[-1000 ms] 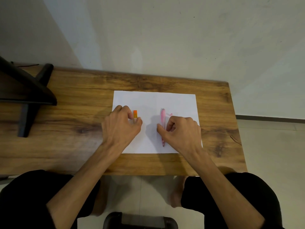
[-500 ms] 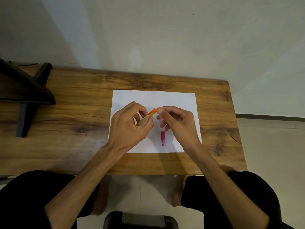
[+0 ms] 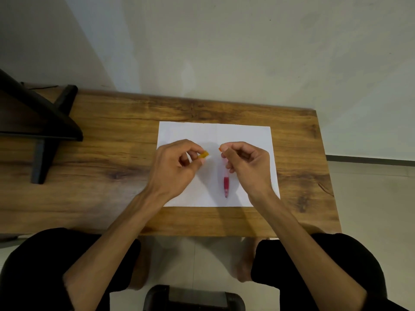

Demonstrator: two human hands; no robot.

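Observation:
A white sheet of paper (image 3: pixel 215 134) lies on the wooden table (image 3: pixel 112 135). Above the sheet my left hand (image 3: pixel 174 169) pinches the yellow-orange barrel of a small marker (image 3: pixel 203 154), its pale tip pointing right. A short gap to the right, my right hand (image 3: pixel 246 162) pinches the marker's orange cap (image 3: pixel 220 149) between thumb and forefinger. A red pen (image 3: pixel 226 184) lies on the paper under my right hand, its upper part hidden by the fingers.
A dark monitor stand (image 3: pixel 42 135) takes up the table's left end. The table's right edge (image 3: pixel 327 176) is close to the paper. A black stool top (image 3: pixel 193 298) shows at the bottom between my knees.
Both hands lifted off the paper and met at the marker. My right hand left the red pen lying, then pulled the orange cap off to the right.

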